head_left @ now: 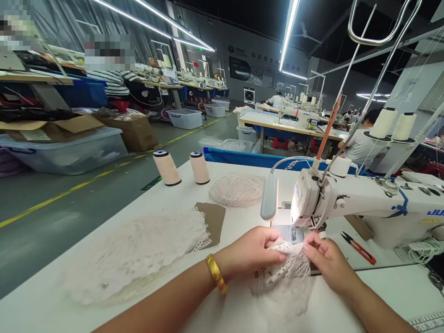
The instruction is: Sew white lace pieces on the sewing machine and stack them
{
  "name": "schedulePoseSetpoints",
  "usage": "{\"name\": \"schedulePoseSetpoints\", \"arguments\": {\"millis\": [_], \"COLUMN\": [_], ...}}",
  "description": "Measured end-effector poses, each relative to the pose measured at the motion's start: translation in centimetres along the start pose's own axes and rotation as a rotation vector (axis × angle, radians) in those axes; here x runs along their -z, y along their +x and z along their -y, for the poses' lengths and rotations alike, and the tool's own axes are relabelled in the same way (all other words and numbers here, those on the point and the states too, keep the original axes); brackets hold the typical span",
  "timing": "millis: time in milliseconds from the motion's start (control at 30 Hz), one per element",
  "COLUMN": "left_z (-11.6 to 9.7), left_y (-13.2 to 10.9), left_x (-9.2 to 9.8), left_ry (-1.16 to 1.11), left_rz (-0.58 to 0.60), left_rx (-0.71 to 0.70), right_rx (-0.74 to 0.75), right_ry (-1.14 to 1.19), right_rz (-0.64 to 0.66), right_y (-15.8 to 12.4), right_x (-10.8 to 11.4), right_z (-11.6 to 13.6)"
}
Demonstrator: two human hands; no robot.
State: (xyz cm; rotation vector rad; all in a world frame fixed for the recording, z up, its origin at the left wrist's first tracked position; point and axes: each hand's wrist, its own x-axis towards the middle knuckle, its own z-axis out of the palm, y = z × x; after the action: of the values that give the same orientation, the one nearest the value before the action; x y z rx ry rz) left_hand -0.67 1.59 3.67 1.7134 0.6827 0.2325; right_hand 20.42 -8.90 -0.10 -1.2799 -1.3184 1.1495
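Observation:
In front of the sewing machine (305,199), a piece of white lace fabric (289,273) is stretched between my hands, its lower part hanging toward me. My left hand (258,249) pinches the lace's left edge between thumb and fingers. On the other side, my right hand (326,256) pinches its right edge. The lace's top edge lies right by the presser foot (294,233); whether it is under the foot I cannot tell. A large lace pile (138,254) spreads over the table at left, partly on a brown card (213,219). Farther back sits a smaller lace bundle (237,189).
Two thread cones (166,169) stand at the table's back left. Red-handled thread snips (360,249) lie right of my right hand. A lamp (269,196) hangs left of the needle area. A ruler (428,321) shows at bottom right. People sit at other machines beyond.

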Motion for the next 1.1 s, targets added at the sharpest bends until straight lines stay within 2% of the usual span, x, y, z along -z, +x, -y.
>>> {"name": "schedulePoseSetpoints", "arguments": {"millis": [100,300,400,533,633,833,900,967,1033,1100], "left_z": [0.3,0.4,0.2,-0.8,-1.2,0.2,0.5,0.6,0.5,0.4], "left_y": [0.0,-0.2,-0.5,-1.2,-1.4,-1.0,-1.0,-1.0,-1.0,-1.0], "left_x": [0.6,0.5,0.4,0.1,-0.6,-1.3,-1.5,-1.9,-2.3,-2.9], "left_ry": [-0.113,-0.166,-0.125,-0.068,-0.102,-0.345,-0.36,-0.346,-0.288,-0.155], "left_rz": [0.056,0.126,0.178,0.269,0.319,0.148,0.131,0.134,0.114,0.028], "left_rx": [0.063,0.084,0.077,-0.001,-0.03,0.036,0.049,0.041,0.007,-0.047], "right_rx": [-0.027,-0.059,-0.037,0.027,0.02,-0.158,-0.245,-0.292,-0.252,-0.132], "right_ry": [0.089,0.201,0.155,0.062,0.048,0.206,0.215,0.13,-0.037,-0.197], "right_rz": [-0.009,-0.005,-0.014,-0.06,0.033,0.355,0.461,0.542,0.525,0.387], "right_y": [0.0,-0.2,-0.3,-0.4,-0.5,-1.3,-1.6,-1.7,-1.6,-1.3], "right_x": [0.3,0.4,0.4,0.2,0.5,2.9,3.9,4.8,5.2,4.7], "right_z": [0.2,0.0,-0.2,-0.1,0.5,1.4,1.6,1.9,2.3,2.7]}}
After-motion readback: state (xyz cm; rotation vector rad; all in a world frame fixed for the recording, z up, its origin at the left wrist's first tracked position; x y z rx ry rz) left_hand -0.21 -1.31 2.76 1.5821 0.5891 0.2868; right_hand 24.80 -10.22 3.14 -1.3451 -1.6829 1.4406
